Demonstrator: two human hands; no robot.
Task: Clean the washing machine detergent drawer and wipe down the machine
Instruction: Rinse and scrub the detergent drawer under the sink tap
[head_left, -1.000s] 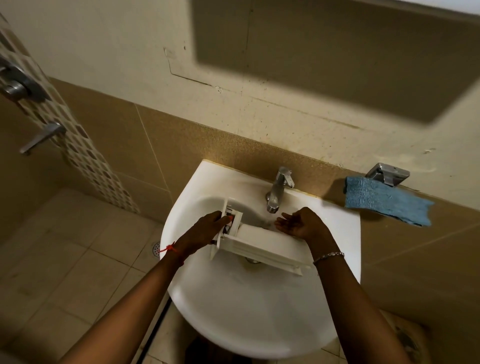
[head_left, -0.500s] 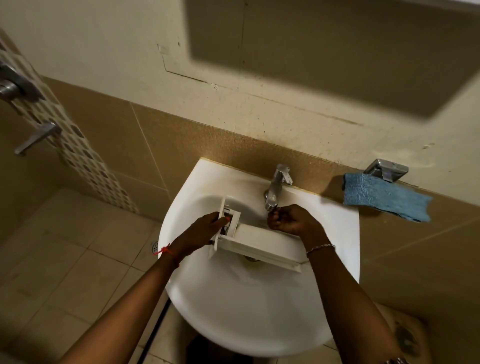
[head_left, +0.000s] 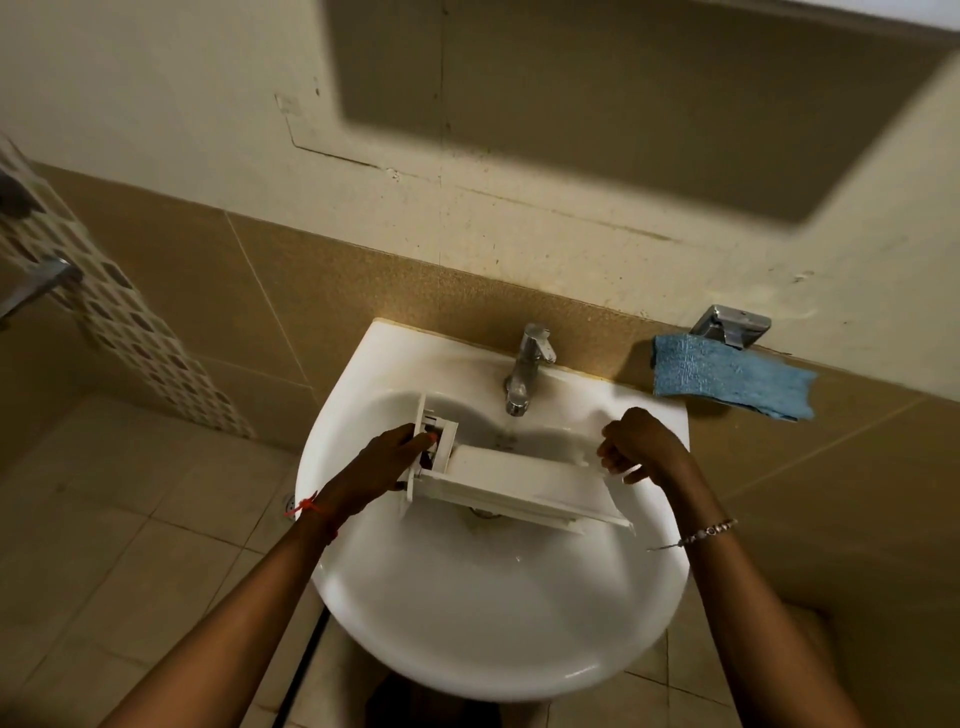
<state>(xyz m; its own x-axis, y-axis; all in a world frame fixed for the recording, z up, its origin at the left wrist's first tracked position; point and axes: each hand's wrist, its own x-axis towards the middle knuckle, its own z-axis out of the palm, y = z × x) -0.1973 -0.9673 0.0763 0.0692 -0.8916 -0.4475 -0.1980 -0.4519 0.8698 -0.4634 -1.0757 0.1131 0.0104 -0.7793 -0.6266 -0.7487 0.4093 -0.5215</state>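
Observation:
A white detergent drawer (head_left: 519, 480) lies across the basin of a white sink (head_left: 483, 613), under the chrome tap (head_left: 527, 366). A thin stream of water falls from the spout just behind the drawer. My left hand (head_left: 387, 462) grips the drawer's front panel at its left end. My right hand (head_left: 641, 447) is curled over the drawer's right end, with white plastic showing between the fingers. A blue cloth (head_left: 727, 376) hangs from a chrome holder (head_left: 730, 325) on the wall to the right of the sink.
Tan wall tiles run behind the sink, with painted wall above. To the left are a tiled floor with a drain (head_left: 290, 503), a mosaic strip and a chrome shower lever (head_left: 36, 283). The sink's front rim curves out over the floor.
My right hand has left the spot under the tap spout, moved right and closed over the drawer's right end. My left hand still holds the front panel.

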